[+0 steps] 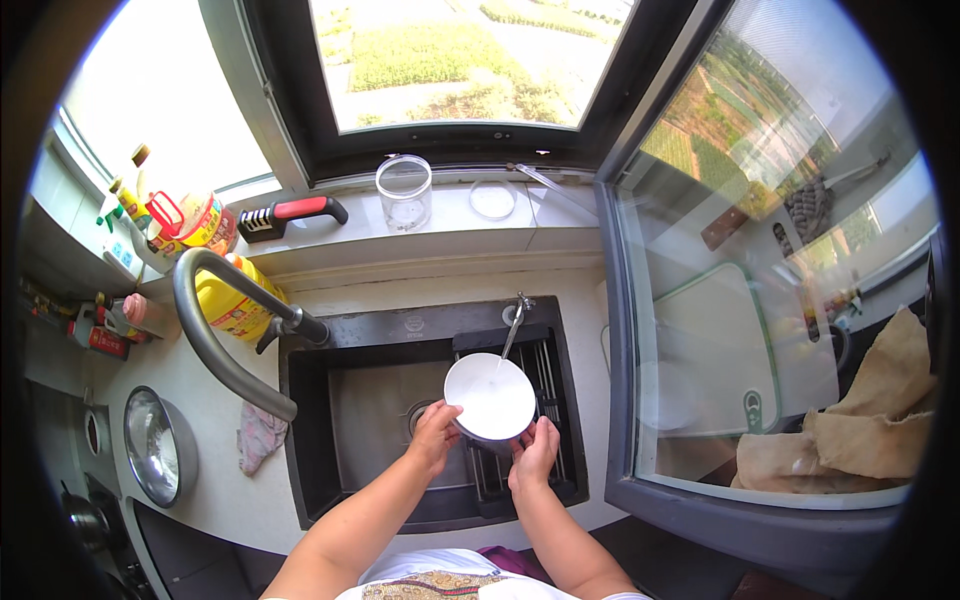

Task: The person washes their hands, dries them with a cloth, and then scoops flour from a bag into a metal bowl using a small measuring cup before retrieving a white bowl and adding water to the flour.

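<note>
A white bowl [487, 401] is held over the right part of a dark sink [360, 435]. My left hand [435, 435] grips the bowl's lower left rim, with the thumb over the edge. My right hand [535, 454] supports the lower right side, fingers partly hidden beneath it. A slim metal tap [514, 322] reaches from the sink's back right corner to above the bowl, and what looks like a thin stream of water falls into it. Below the bowl, a black draining rack [553, 375] with metal bars lies across the sink's right side.
A tall grey faucet [217, 337] arches over the sink's left edge. An open glazed window sash [619, 337] juts in at the right. Left stand a yellow jug [240, 300], a cloth [261, 439] and a metal bowl [161, 446]. The sill holds a clear jar [405, 195] and a knife sharpener [289, 214].
</note>
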The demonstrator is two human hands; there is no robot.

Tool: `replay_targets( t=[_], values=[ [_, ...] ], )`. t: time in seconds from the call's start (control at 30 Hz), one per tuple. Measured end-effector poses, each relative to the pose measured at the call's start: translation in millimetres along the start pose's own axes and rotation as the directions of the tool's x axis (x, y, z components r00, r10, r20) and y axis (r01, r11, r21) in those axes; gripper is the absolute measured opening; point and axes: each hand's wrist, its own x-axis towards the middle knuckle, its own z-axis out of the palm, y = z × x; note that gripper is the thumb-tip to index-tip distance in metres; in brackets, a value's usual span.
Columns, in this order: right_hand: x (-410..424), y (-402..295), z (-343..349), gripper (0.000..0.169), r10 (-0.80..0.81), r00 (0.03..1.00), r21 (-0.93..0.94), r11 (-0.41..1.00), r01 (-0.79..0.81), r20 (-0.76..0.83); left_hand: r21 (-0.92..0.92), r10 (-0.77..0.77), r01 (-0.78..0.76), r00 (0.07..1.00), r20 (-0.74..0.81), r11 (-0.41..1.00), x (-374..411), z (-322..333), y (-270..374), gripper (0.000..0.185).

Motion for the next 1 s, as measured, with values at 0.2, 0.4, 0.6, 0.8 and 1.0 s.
replay_targets(
  t=[0.2, 0.4, 0.6, 0.8, 1.0],
  values=[
    [6.5, 1.8, -2.2, 0.036, -0.026, 1.0, 0.031, 0.999, 0.026, 0.0, -0.029, -0.053, 0.053, 0.999, 0.0, 0.998, -2.4, 7.1, -1.6, 0.023],
    [10.0, -2.8, 1.4, 0.039, -0.003, 1.0, 0.017, 1.0, 0.004, -0.021, -0.034, -0.074, 0.073, 0.997, -0.015, 0.997, 0.0, 6.8, -4.6, 0.023],
    [12.7, -6.0, 7.8, 0.041, 0.001, 1.0, 0.032, 1.0, -0.001, -0.012, -0.064, -0.092, 0.091, 0.996, -0.011, 0.994, 2.9, 4.2, -7.3, 0.03],
    [12.2, -5.0, 11.5, 0.043, 0.012, 1.0, 0.046, 0.999, -0.012, 0.006, -0.062, -0.085, 0.083, 0.996, -0.024, 0.995, 1.6, 2.4, -3.2, 0.032],
    [9.6, -5.4, 13.2, 0.042, 0.013, 1.0, 0.07, 0.997, -0.013, 0.003, -0.077, -0.076, 0.078, 0.996, 0.038, 0.994, -1.7, 0.3, 0.1, 0.042]
  ],
)
